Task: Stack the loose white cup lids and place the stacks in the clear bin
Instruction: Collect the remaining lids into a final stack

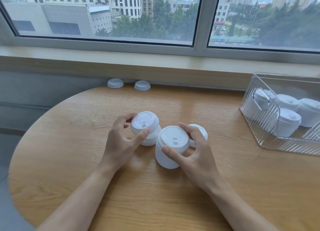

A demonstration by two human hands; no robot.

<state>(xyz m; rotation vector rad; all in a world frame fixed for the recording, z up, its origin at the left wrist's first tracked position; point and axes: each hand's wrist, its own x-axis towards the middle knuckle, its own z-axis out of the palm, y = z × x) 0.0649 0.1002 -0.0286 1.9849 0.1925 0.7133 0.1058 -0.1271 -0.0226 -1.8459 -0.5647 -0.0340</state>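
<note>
Two stacks of white cup lids stand side by side at the middle of the wooden table. My left hand grips the left stack between thumb and fingers. My right hand grips the taller right stack around its top lid. A single lid lies just behind my right fingers, partly hidden. Two loose lids sit at the table's far edge. The clear bin at the right holds several lid stacks.
A window sill and wall run along the table's far side. The table's round edge curves down on the left, with grey floor beyond it. Bare wood lies between my hands and the bin.
</note>
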